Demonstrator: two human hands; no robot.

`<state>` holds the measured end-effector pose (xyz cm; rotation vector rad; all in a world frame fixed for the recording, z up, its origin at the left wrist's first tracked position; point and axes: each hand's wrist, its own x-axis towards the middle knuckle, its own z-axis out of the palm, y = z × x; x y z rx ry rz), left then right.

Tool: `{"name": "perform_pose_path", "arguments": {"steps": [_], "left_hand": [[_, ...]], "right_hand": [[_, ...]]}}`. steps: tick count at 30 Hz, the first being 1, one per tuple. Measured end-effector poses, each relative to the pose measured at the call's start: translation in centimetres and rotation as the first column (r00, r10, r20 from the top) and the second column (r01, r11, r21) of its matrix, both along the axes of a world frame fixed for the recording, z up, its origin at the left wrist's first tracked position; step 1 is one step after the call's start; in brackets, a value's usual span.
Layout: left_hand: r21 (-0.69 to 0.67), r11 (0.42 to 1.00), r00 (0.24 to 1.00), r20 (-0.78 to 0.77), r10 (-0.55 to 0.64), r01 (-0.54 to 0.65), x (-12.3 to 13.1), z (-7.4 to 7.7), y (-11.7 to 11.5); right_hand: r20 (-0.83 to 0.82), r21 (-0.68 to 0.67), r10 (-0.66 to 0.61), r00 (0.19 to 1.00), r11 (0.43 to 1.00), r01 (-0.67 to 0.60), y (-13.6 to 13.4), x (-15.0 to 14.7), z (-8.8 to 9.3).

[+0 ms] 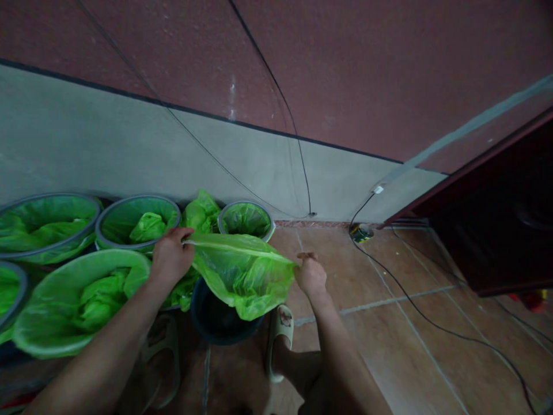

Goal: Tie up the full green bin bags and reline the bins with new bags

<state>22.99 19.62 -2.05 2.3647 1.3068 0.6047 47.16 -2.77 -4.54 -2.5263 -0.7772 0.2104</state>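
Observation:
A translucent green plastic bag (246, 268) is stretched between my two hands. My left hand (173, 256) is closed on one end of its rim, and my right hand (311, 274) grips the opposite end. The bag's body sags between them, partly over a dark bucket (224, 323) on the floor between my feet. That bucket's inside is in shadow and partly hidden by the bag. Close to my left forearm stands a bin lined in green (82, 305), with bunched green plastic inside.
Along the wall are more green-lined bins with grey rims (138, 222), a smaller lined bin (245, 219) and a crumpled green bag (201, 212). A tin (361, 233) sits by the wall, and a black cable (415, 301) crosses the tiles. Dark wooden furniture (488, 225) stands at right.

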Motion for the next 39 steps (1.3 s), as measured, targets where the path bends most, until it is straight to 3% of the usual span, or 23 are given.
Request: {"name": "perform_pose_path", "arguments": {"steps": [3,6,10,13,17,20,23,27,30,33,36,39], "left_hand": [[0.005,0.998,0.997,0.049,-0.06,0.06,1.0,-0.1,-0.9],[0.002,0.993,0.99,0.079,-0.116,0.116,2.1,-0.1,-2.0],[-0.001,0.989,0.982,0.114,-0.15,0.151,3.4,-0.5,-2.7],[0.037,0.989,0.981,0.127,-0.146,0.143,3.8,-1.2,-2.4],[0.105,0.989,0.988,0.101,-0.118,0.107,3.2,-1.6,-1.0],[0.145,0.988,0.99,0.121,-0.067,0.049,2.2,-1.6,0.3],[0.145,0.989,0.982,0.188,-0.027,-0.001,1.2,-1.6,1.4],[0.127,0.991,0.959,0.285,-0.004,-0.033,1.1,-1.5,1.7],[0.114,0.993,0.949,0.314,-0.027,-0.01,2.0,-1.3,0.8],[0.077,0.993,0.94,0.325,-0.105,0.084,3.3,-1.2,-0.9],[0.039,0.978,0.921,0.328,-0.208,0.206,4.8,-1.4,-2.7],[0.039,0.942,0.873,0.364,-0.323,0.333,5.9,-1.4,-4.2]], "right_hand": [[0.142,-0.164,0.201,0.969,0.97,-0.177,1.4,-2.7,-0.3],[0.135,-0.139,0.413,0.901,0.908,-0.396,3.1,-5.4,-0.8],[0.183,-0.178,0.5,0.846,0.864,-0.472,4.6,-7.1,-1.7],[0.255,-0.191,0.426,0.868,0.902,-0.386,4.8,-6.3,-1.8],[0.339,-0.002,0.139,0.931,0.989,-0.147,3.6,-3.0,-0.8],[0.386,0.22,-0.07,0.92,0.975,-0.018,1.9,0.3,0.2],[0.423,0.366,-0.192,0.886,0.93,0.027,0.3,3.0,0.8],[0.402,0.316,-0.227,0.887,0.944,0.098,-0.5,3.9,1.2],[0.397,0.122,-0.167,0.903,0.984,0.129,0.2,2.3,0.9],[0.423,0.003,-0.006,0.906,1.0,0.005,1.8,-1.0,0.3],[0.43,0.003,0.223,0.875,0.969,-0.248,3.5,-4.5,-0.3],[0.418,0.064,0.335,0.844,0.916,-0.395,4.8,-6.3,-0.5]]}}
